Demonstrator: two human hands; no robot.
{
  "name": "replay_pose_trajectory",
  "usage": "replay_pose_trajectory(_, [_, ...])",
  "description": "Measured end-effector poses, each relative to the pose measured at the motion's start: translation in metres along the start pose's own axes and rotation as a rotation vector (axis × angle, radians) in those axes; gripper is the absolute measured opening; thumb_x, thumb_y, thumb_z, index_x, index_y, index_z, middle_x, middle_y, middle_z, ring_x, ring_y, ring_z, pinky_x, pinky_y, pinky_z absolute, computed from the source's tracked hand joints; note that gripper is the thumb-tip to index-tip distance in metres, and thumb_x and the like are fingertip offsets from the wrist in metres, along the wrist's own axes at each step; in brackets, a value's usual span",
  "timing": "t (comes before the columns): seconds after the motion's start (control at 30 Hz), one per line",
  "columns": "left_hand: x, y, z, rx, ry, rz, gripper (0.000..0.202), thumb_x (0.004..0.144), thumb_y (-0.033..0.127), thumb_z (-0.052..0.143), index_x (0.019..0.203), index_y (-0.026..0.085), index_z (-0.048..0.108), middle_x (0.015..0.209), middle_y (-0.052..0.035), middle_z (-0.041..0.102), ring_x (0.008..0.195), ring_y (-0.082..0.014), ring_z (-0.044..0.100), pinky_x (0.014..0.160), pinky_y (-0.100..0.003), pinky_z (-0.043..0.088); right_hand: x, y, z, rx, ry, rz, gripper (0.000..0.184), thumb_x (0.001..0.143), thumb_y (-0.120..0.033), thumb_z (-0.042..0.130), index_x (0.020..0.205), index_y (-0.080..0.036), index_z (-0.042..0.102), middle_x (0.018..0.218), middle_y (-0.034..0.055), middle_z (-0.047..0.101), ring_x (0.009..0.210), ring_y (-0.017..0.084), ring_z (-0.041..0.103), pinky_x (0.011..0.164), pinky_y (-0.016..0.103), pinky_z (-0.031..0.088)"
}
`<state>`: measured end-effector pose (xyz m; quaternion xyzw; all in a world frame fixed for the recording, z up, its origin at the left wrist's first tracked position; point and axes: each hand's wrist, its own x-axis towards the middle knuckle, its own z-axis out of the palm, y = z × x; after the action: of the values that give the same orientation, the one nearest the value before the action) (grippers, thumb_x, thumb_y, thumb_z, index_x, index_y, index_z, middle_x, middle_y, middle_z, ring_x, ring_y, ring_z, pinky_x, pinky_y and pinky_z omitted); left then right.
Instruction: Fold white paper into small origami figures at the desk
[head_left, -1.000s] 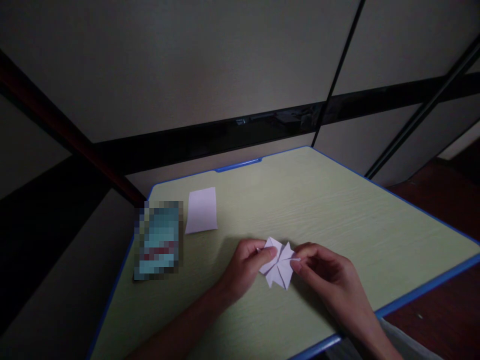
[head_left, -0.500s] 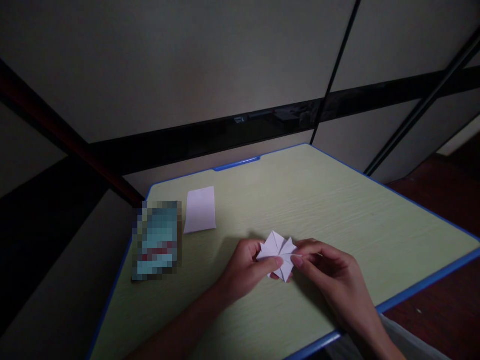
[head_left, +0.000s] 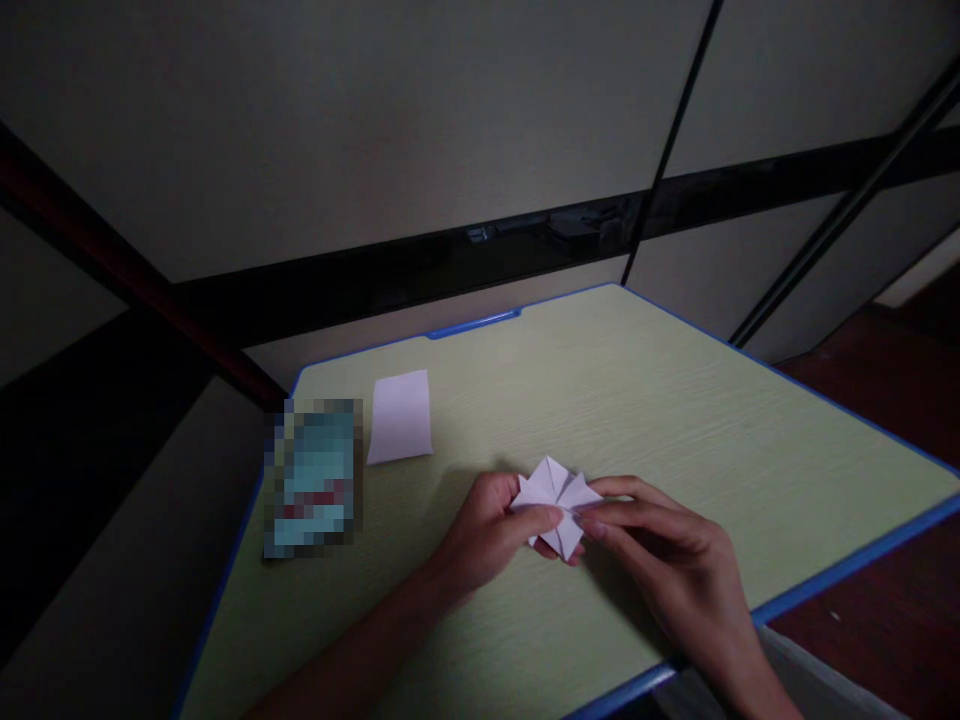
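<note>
Above the near part of the table, a small white folded paper with several pointed flaps lies face up between my hands. My left hand is closed on its left side, thumb pressed near the centre and fingers underneath. At the paper's right edge, my right hand pinches a flap between thumb and fingertips. Those fingers partly cover the flap. A flat white sheet of paper rests on the table, up and to the left of my hands.
The pale wood-look table has a blue edge and a blue handle-like strip at the back. A blurred-out teal item lies at the left edge. Behind stands a light cabinet with a dark band.
My right fingers have shifted on the right flap, which now spreads wider and flatter. My left hand keeps its hold, and the folded paper has turned slightly.
</note>
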<state>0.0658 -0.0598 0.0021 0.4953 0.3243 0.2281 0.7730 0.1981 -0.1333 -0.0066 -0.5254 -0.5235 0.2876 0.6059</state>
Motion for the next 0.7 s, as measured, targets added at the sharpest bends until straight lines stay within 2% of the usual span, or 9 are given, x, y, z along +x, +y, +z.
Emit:
replay_pose_trajectory(0.2, [-0.0006, -0.0009, -0.0044, -0.001, -0.042, -0.015, 0.014, 0.061, 0.018, 0.057, 0.066, 0.007, 0.063, 0.056, -0.0041, 0.065, 0.048, -0.0114, 0.061, 0.048, -0.020, 0.045, 0.0004, -0.0011, -0.0009, -0.026, -0.016, -0.046, 0.023, 0.067, -0.007, 0.061, 0.069, -0.026, 0.073, 0.074, 0.0044, 0.067, 0.069, 0.017, 0.063, 0.054, 0.024, 0.052])
replay_pose_trajectory(0.5, [0.0006, -0.0049, -0.0098, -0.021, -0.088, -0.001, 0.015, 0.063, 0.019, 0.058, 0.069, 0.007, 0.064, 0.058, -0.0055, 0.067, 0.049, -0.0125, 0.062, 0.047, -0.018, 0.046, 0.0003, -0.0014, -0.0003, -0.023, -0.033, -0.056, 0.025, 0.067, -0.004, 0.061, 0.070, -0.026, 0.072, 0.078, 0.0029, 0.066, 0.078, 0.014, 0.061, 0.060, 0.019, 0.051])
replay_pose_trajectory(0.7, [0.0014, -0.0055, -0.0076, -0.027, -0.060, 0.017, 0.025, 0.068, 0.029, 0.053, 0.067, 0.006, 0.063, 0.051, -0.0057, 0.065, 0.046, -0.0130, 0.061, 0.045, -0.020, 0.047, 0.0016, -0.0011, 0.0005, 0.015, -0.042, -0.055, 0.026, 0.067, -0.003, 0.060, 0.072, -0.025, 0.072, 0.078, 0.0034, 0.066, 0.074, 0.013, 0.061, 0.059, 0.018, 0.050])
